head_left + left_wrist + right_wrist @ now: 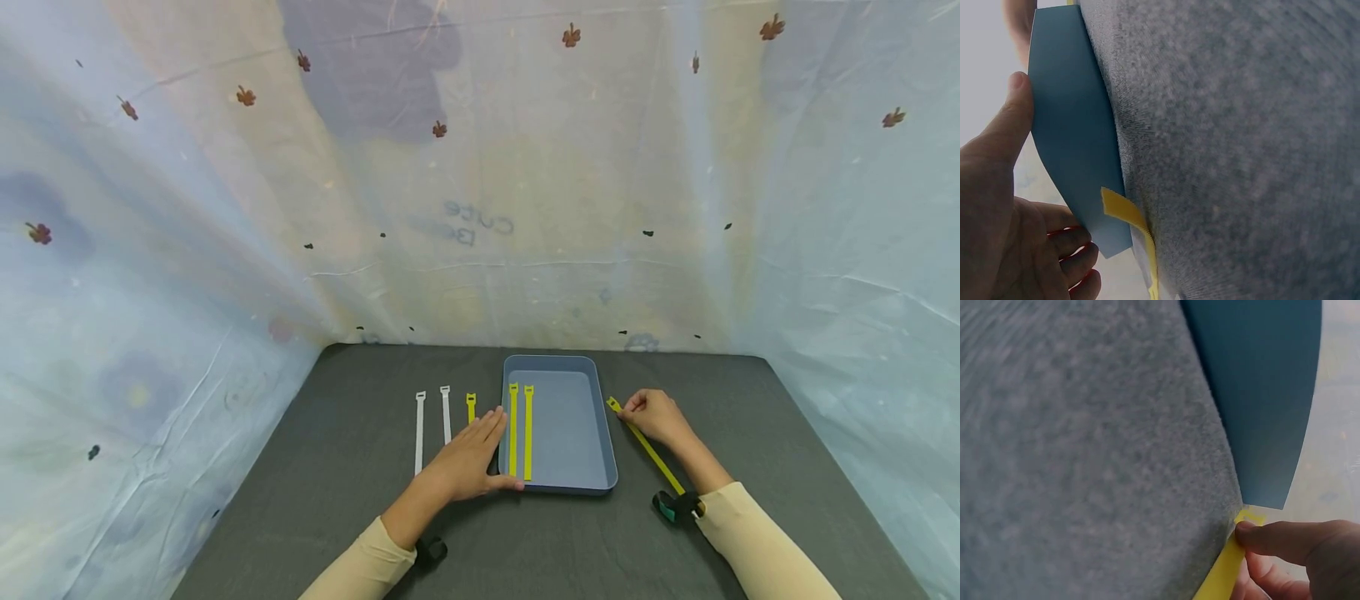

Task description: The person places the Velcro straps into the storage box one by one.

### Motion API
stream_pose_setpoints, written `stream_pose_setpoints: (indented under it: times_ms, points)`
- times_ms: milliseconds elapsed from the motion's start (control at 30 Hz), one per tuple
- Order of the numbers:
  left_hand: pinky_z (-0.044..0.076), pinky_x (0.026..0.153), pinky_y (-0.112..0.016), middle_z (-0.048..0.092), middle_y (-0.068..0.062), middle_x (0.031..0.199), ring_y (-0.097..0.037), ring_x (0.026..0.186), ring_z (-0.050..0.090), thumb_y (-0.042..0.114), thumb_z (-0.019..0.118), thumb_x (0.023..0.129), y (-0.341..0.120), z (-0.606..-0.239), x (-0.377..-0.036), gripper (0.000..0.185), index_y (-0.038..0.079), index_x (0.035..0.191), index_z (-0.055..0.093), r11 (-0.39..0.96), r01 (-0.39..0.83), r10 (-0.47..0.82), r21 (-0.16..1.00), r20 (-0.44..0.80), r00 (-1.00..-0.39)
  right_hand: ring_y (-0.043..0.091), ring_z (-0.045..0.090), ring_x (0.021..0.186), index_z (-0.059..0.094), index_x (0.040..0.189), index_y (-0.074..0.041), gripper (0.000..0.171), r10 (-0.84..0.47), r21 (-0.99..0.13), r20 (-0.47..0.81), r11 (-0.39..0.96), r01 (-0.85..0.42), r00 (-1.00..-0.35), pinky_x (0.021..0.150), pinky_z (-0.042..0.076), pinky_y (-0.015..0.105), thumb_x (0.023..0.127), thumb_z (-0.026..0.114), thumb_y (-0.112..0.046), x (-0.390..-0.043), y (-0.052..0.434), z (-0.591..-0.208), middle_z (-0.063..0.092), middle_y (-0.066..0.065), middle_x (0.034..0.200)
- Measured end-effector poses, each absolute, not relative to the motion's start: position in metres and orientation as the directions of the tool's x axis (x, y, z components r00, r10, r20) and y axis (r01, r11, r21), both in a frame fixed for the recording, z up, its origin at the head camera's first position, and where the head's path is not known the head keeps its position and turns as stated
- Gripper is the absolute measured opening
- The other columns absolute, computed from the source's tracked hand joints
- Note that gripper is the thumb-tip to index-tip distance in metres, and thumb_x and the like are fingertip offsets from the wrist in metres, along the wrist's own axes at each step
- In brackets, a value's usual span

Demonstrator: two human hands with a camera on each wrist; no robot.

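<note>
A shallow blue-grey tray (573, 433) lies on the dark cloth, with two yellow straps (528, 433) lying lengthwise along its left side. My left hand (468, 462) rests against the tray's left edge, fingers straight and thumb at the front corner; the left wrist view shows it along the tray wall (1072, 112). Right of the tray, my right hand (658, 417) pinches another yellow strap (652, 450) near its slotted end. That strap (1219, 575) slants back toward my wrist, and thumb and fingertips grip it in the right wrist view.
Two white straps (419, 433) lie left of the tray. One more yellow strap (471, 402) lies between them and the tray, partly hidden behind my left hand. A patterned curtain (480, 283) hangs along the table's back and sides.
</note>
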State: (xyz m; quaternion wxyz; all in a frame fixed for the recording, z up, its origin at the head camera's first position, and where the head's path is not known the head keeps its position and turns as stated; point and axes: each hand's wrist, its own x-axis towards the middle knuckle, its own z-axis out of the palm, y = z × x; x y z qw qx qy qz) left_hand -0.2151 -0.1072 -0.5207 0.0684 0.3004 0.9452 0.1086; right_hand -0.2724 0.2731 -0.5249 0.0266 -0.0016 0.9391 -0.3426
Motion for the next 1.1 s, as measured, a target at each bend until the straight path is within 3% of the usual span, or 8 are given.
stream_pose_setpoints:
  times_ms: [367,633,1100]
  points:
    - [0.022,0.134,-0.046,0.014,-0.01,0.18,-0.027,0.166,0.017,0.081,0.06,0.092,-0.107,-0.522,-0.216,0.118,0.006,0.173,0.017,0.796,0.554,0.582,0.244,-0.058,-0.811,0.02,0.058,0.073,0.067,0.098,-0.001,0.017,-0.038,-0.732,0.013,0.68,-0.036,-0.999,0.063,0.048,0.034,0.102,0.076,-0.014,-0.273,0.27,-0.517,0.067,0.009,0.086]
    - [0.022,0.133,-0.046,0.015,-0.011,0.18,-0.029,0.166,0.018,0.08,0.061,0.092,-0.106,-0.522,-0.216,0.118,0.006,0.172,0.017,0.796,0.554,0.582,0.245,-0.054,-0.812,0.02,0.066,0.08,0.071,0.121,0.006,0.03,-0.035,-0.748,0.033,0.662,-0.048,-0.999,0.067,0.053,0.034,0.103,0.075,-0.018,-0.273,0.272,-0.509,0.076,0.011,0.094]
    - [0.022,0.133,-0.047,0.015,-0.012,0.18,-0.03,0.165,0.018,0.079,0.062,0.093,-0.106,-0.519,-0.215,0.118,0.005,0.172,0.018,0.794,0.554,0.583,0.249,-0.055,-0.81,0.02,0.065,0.083,0.074,0.111,0.003,0.023,-0.037,-0.736,0.175,0.659,-0.156,-0.984,0.07,0.054,0.035,0.107,0.07,-0.019,-0.266,0.273,-0.485,0.075,0.013,0.097]
